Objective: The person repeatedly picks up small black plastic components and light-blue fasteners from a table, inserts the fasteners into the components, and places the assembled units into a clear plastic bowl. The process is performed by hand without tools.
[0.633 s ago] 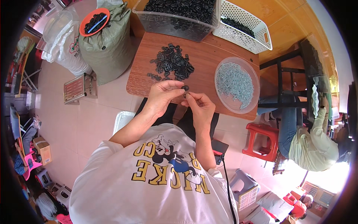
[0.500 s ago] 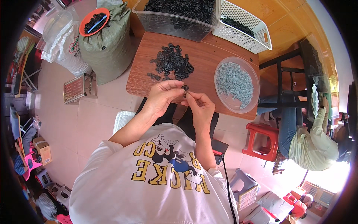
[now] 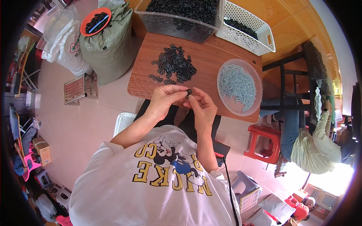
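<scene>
My left hand pinches a small black oval plastic piece between thumb and fingertips, over the near edge of the brown table. My right hand meets it there, thumb and forefinger pressed together against the same piece; whether a screw is between them is too small to tell. Beyond my left hand lies a loose heap of similar black pieces. To the right of my right hand stands a round clear tub with many silvery screws in it.
At the table's far side stand a clear bin and a white perforated basket, both holding black pieces. A stuffed sack bearing an orange bowl is at left. A red stool and another person are at right.
My left hand has lowered slightly toward me, and the black piece has come down closer to my right fingertips. The right hand has stayed almost in place.
</scene>
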Demonstrator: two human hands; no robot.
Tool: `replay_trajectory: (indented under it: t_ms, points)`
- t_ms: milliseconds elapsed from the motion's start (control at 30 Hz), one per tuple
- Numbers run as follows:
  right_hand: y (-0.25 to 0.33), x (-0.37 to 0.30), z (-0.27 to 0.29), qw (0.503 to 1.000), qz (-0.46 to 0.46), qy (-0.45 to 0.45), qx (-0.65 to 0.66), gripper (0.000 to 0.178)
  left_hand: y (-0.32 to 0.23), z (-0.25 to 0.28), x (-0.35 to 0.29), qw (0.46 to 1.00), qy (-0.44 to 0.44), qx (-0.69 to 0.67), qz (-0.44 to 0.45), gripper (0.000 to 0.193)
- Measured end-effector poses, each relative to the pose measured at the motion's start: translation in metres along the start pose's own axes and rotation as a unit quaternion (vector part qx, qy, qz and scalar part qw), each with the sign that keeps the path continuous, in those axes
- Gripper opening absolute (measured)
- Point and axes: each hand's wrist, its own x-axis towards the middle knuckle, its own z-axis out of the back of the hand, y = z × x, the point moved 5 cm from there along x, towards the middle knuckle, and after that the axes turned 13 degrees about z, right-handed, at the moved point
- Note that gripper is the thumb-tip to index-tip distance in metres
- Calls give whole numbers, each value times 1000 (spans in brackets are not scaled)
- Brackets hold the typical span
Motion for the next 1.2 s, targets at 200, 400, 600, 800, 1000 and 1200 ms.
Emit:
replay_trajectory:
  t_ms: [200, 400, 600, 800, 1000, 1200]
  points:
    - [-2, 0, 1, 997, 32, 22, -64, 28, 0, 2, 1, 999, -11, 42, -5, 20]
    - [-4, 2, 3, 1000, 14, 7, -14, 27, 1, -5, -1, 998, 12, 58, -30, 23]
    - [-10, 4, 5, 995, -14, 34, 90, 31, 2, -4, 1, 998, 21, 51, -21, 27]
    - [-10, 4, 9, 992, -7, 58, 110, 31, -7, -11, -4, 989, 38, 121, -79, 25]
    - [-8, 3, 8, 993, 8, 48, 106, 28, -8, -10, -8, 974, 30, 182, -130, 24]
    - [-7, -1, 6, 995, 26, 54, 83, 24, -9, -7, -12, 949, 6, 264, -174, 25]
